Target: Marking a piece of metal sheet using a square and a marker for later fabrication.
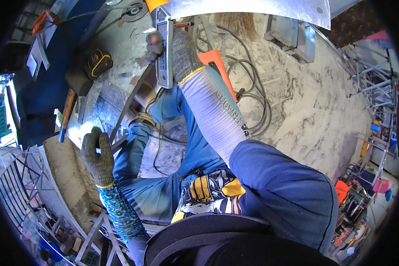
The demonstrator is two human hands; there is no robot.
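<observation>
My right hand (186, 51), in a grey knit glove, is closed around a grey metal bar (164, 57) with a recessed face. Its fingertips show on the bar's left side, above the metal work surface (119, 95). My left hand (97, 157), also gloved, lies near the surface's bright near edge. Its fingers stretch forward with a gap between them, and nothing shows in it. Beyond it a mallet (78, 81) with a dark head and a wooden handle leans on the surface. Beside the mallet is a black item with yellow trim (98, 63), whose kind I cannot make out.
An orange-red angular piece (220, 71) and a coiled dark cable (266, 106) lie right of my right forearm. Farther back are broom bristles (238, 24) and metal box sections (292, 37). A large pale sheet (252, 9) crosses the top. Metal racks (377, 75) stand at right.
</observation>
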